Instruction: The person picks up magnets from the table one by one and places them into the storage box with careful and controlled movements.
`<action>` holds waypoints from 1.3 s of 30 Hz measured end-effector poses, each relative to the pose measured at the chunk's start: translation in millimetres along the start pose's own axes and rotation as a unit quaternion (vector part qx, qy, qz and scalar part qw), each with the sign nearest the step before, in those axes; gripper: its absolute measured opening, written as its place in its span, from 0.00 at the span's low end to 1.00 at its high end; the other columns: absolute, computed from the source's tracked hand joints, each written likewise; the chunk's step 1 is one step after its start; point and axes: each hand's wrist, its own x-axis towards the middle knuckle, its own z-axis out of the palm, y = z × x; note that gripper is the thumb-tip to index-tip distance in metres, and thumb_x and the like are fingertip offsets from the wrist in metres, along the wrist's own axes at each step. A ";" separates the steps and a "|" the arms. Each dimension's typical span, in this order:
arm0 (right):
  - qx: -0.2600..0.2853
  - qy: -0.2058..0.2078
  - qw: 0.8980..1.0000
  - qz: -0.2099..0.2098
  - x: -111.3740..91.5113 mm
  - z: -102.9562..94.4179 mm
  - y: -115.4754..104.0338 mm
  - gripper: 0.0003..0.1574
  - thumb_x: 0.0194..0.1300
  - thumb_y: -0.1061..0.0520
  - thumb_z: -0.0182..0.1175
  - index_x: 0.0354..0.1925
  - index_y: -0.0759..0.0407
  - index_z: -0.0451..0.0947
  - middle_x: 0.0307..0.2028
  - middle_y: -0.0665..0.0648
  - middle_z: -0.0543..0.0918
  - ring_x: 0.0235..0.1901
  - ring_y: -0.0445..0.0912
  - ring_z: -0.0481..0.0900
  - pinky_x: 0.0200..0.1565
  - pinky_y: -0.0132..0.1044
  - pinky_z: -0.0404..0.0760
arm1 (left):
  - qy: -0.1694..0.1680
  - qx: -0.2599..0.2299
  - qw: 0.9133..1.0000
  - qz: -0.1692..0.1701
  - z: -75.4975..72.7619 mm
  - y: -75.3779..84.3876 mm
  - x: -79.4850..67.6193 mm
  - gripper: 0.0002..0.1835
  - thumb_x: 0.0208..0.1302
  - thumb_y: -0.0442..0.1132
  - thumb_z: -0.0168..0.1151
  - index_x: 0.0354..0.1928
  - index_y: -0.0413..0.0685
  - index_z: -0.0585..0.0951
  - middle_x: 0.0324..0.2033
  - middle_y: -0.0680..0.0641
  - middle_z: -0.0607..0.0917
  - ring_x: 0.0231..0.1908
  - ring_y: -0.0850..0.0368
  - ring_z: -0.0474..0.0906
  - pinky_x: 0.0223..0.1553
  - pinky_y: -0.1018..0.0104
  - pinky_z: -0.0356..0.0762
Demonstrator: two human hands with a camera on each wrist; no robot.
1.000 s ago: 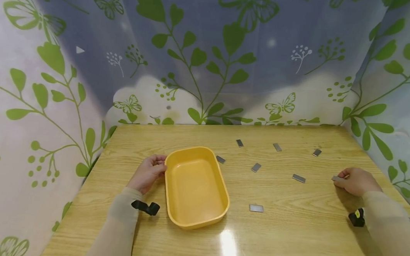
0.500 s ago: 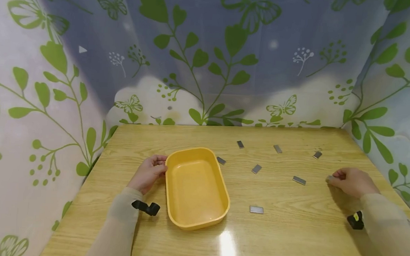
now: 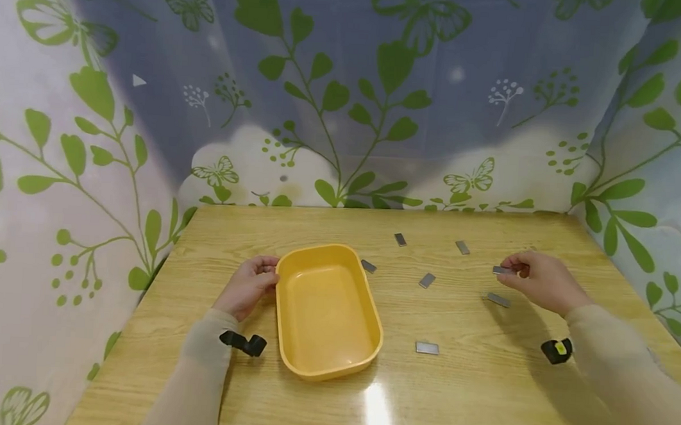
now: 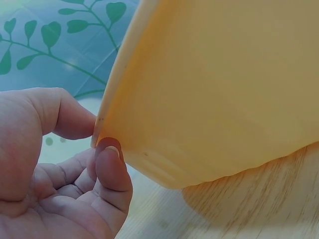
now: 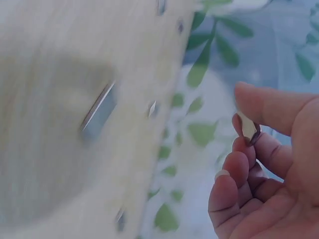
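Observation:
My left hand (image 3: pixel 248 289) pinches the left rim of a yellow plastic tub (image 3: pixel 329 314) between thumb and fingers. In the left wrist view the thumb lies outside the rim and a fingertip (image 4: pixel 113 169) is at its underside. The inside of the tub is bare. My right hand (image 3: pixel 542 281) is raised over the right part of the table and pinches a small flat grey metal block (image 3: pixel 502 270) by one end. Another grey block (image 3: pixel 498 300) lies on the table just below that hand. In the right wrist view the held block is mostly hidden by the fingers.
Several similar grey blocks lie scattered on the wooden table (image 3: pixel 481 387), among them one near the front (image 3: pixel 427 348), one in the middle (image 3: pixel 427 280) and one close to the tub's right rim (image 3: pixel 369 266). A leaf-patterned curtain (image 3: pixel 380 112) encloses the back and sides.
My right hand has lifted from the far right and moved left with the grey block, now overlapping where another block lay. The left hand and tub stay in place.

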 end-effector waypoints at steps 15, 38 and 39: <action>0.026 -0.008 0.991 -0.133 31.2 21.8 -111.9 0.10 0.62 0.52 0.66 0.42 0.53 0.81 0.36 0.50 0.77 0.34 0.46 0.70 0.37 0.42 0.71 | 0.001 -0.002 1.000 -0.001 1.0 2.7 0.9 0.19 0.64 0.26 0.52 0.58 0.33 0.68 0.44 0.37 0.73 0.38 0.51 0.74 0.38 0.64 0.79; 0.084 -0.059 0.978 -0.179 84.7 74.6 -234.0 0.11 0.62 0.52 0.67 0.42 0.54 0.81 0.38 0.49 0.82 0.37 0.43 0.75 0.44 0.37 0.75 | -0.003 0.000 1.000 -0.003 1.5 -1.5 3.8 0.19 0.64 0.26 0.52 0.57 0.32 0.68 0.44 0.37 0.74 0.39 0.51 0.75 0.38 0.63 0.78; 0.085 -0.062 0.978 -0.178 86.3 76.4 -238.5 0.12 0.62 0.52 0.67 0.42 0.54 0.81 0.38 0.49 0.82 0.37 0.43 0.75 0.44 0.37 0.75 | -0.002 0.001 1.000 -0.003 1.6 -1.6 3.8 0.19 0.64 0.26 0.52 0.58 0.32 0.68 0.44 0.37 0.74 0.38 0.51 0.75 0.38 0.63 0.78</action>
